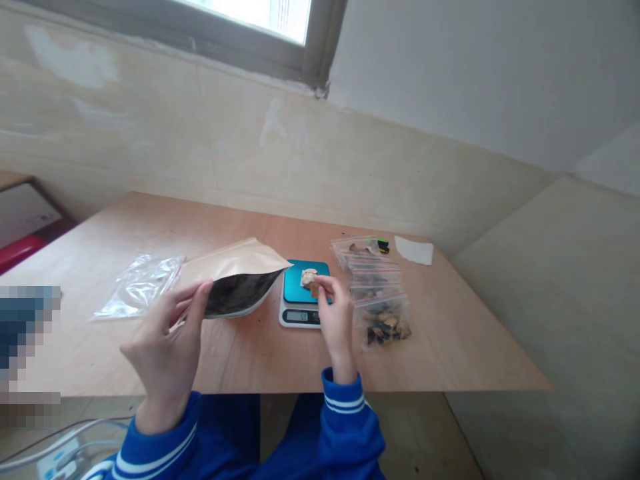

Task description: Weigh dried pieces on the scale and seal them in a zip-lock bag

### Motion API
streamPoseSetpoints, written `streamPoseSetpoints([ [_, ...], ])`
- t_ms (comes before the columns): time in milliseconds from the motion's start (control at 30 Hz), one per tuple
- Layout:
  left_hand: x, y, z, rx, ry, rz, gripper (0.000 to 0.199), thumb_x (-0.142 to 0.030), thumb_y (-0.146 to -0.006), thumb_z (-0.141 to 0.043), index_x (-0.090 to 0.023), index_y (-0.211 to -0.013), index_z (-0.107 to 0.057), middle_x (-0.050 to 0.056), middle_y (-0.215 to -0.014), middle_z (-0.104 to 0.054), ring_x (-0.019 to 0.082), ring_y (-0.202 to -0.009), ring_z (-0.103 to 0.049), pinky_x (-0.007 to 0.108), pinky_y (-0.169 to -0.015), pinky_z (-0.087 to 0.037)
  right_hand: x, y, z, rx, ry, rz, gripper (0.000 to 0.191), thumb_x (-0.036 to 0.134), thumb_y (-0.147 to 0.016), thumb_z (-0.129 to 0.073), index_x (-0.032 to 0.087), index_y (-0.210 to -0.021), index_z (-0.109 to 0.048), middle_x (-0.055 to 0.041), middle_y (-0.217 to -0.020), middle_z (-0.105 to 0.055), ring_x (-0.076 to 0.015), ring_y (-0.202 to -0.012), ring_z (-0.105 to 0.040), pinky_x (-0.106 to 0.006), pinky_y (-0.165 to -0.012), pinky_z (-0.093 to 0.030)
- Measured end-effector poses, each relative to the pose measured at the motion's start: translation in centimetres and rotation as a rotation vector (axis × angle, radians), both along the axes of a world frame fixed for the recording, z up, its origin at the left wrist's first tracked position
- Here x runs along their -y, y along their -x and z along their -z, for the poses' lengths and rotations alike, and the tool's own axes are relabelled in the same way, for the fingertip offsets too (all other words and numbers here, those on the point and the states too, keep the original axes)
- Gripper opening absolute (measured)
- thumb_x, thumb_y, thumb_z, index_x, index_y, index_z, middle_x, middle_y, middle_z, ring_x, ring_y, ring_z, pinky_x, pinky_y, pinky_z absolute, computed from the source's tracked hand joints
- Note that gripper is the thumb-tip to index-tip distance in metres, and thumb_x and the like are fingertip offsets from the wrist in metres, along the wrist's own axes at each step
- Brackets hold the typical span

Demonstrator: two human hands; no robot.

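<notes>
Although the two bare hands are apart, both work over a pale plywood table (450,347) whose far edge meets a beige wall (250,153). The left hand (165,347) grips a tan kraft stand-up pouch (233,263) near its lower edge, the pouch tilted with its dark lower part facing the person; whether that dark area is lining or contents cannot be told. Further right, the right hand (337,320) pinches a small tan-and-cream chunk (310,281) between its fingertips (323,283), just above a white digital scale (299,317) with a teal platform; its display digits are too small to read. Just right of the scale lies an overlapping row of clear zip bags (380,313) with red-edged seals, holding dark and tan pieces. Beyond them are a small green-and-black item (383,246) and a white paper sheet (414,251). To the left, a crumpled clear plastic bag (137,287) lies flat on the wood. Blue sleeves (345,413) with white stripes enter from the near edge. Above the far wall sits a grey-framed window (320,40), a red-and-white cabinet (25,227) stands at far left, and white cables (60,443) run across the floor at near left.
</notes>
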State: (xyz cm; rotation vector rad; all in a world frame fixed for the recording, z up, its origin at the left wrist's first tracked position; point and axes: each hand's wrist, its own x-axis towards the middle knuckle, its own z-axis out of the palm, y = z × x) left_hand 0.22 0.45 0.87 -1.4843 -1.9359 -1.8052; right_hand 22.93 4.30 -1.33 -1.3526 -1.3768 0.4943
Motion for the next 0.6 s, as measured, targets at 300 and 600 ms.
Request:
streamPoseSetpoints([
  [300, 0.5, -0.1, -0.3, -0.002, 0.059, 0.052, 0.027, -0.048, -0.091, -0.061, -0.024, -0.095, -0.072, -0.002, -0.083, -0.076, 0.015, -0.077, -0.074, 0.027, -0.067, -0.052, -3.2, 1.8, 2.8, 0.301, 0.032, -0.026, 0.029, 0.005, -0.086, -0.047, 0.017, -0.095, -0.071, -0.0109, -0.1, -0.073, -0.0238, -0.103, -0.065, -0.037, -0.095, -0.049],
  [600, -0.1, -0.5, 0.5, -0.064, -0.029, 0.008, 0.021, -0.04, -0.086, -0.071, -0.021, -0.089, -0.076, 0.0, -0.078, -0.077, 0.015, -0.066, -0.073, 0.022, -0.059, -0.051, 1.4, 2.8, -2.8, -0.036, -0.277, -0.094, 0.027, 0.009, -0.09, -0.044, 0.021, -0.085, -0.067, -0.0053, -0.087, -0.067, -0.0199, -0.093, -0.063, -0.036, -0.091, -0.049],
])
